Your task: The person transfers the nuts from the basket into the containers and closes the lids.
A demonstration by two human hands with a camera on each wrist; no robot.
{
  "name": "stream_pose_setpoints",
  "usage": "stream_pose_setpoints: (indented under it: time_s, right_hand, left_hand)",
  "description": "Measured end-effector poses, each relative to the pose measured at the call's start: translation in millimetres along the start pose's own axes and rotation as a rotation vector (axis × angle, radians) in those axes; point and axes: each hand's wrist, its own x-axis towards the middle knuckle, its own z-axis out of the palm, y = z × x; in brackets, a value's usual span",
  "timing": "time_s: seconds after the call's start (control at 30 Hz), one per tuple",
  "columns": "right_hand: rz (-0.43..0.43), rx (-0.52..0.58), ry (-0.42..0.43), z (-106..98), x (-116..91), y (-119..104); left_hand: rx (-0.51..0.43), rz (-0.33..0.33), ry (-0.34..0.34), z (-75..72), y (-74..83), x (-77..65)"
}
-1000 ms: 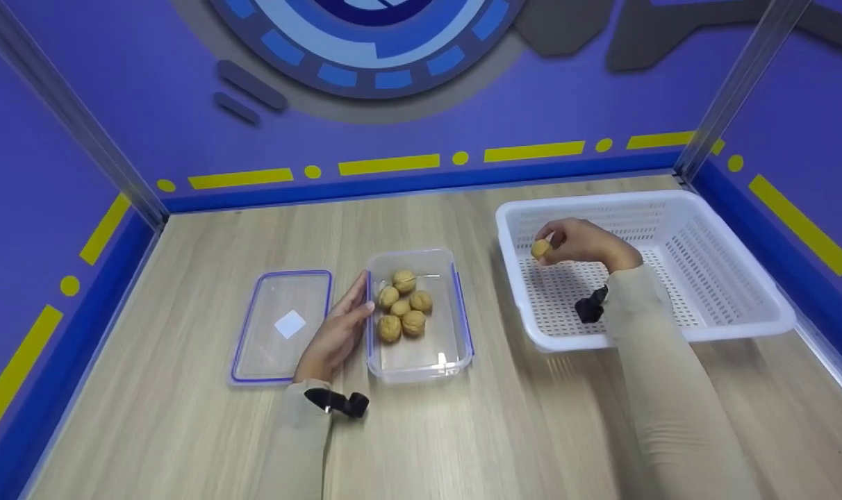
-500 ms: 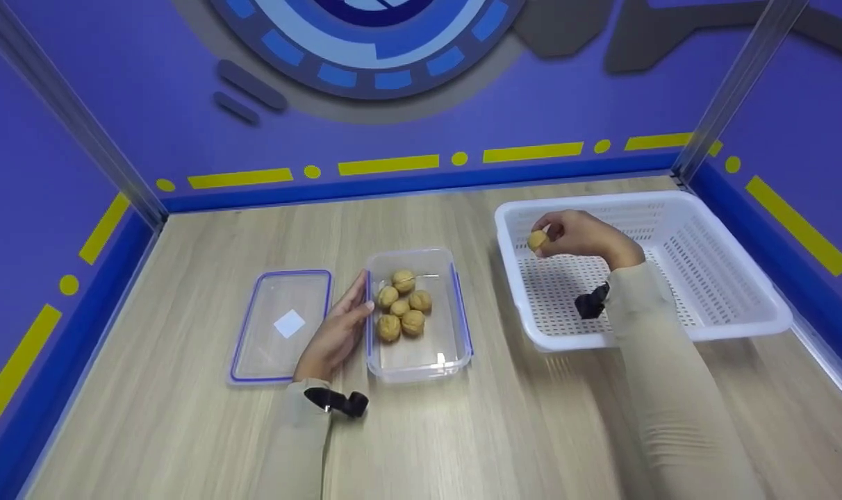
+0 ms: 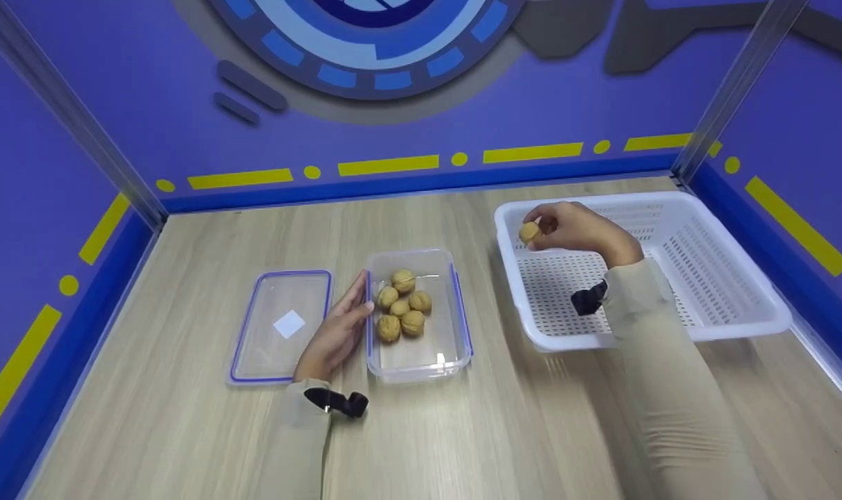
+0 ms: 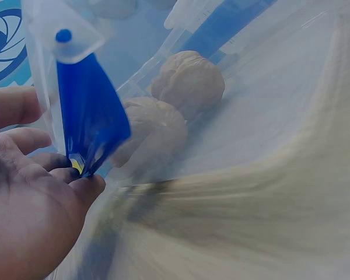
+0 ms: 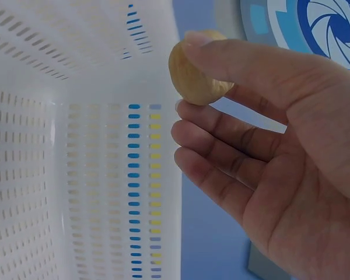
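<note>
Currently, a walnut point(image 3: 529, 232) is pinched between thumb and forefinger of the right hand point(image 3: 572, 228), the other fingers loosely bent below it. Under that hand the white basket point(image 3: 721, 281) is spread, its left rim just beyond the fingertips. To the right of the left hand point(image 3: 336, 335), the clear box point(image 3: 440, 344) is steadied, its side touched by nearly straight fingers; a blue clip point(image 4: 90, 108) is seen against them. Six walnuts point(image 3: 401, 307) are held in the box, and the lid point(image 3: 271, 347) is laid on the bench point(image 3: 463, 437) to the left of that hand. Apparently a nut is being transferred from basket to box. Next, the rim should be cleared, the gap leftward crossed, and the nut lowered beside the others.
</note>
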Motion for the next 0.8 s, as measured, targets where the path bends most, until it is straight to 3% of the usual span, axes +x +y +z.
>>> stream_pose_setpoints:
  time_s: [0.33, 0.8]
  right_hand:
    - [-0.069, -0.018, 0.032, 0, 2, -17]
    - [-0.134, -0.007, -0.007, 7, 13, -49]
  left_hand:
    - [-0.010, -0.004, 0.003, 0.6, -0.1, 0.4]
    - [-0.024, 0.013, 0.003, 0.6, -1.3, 0.5]
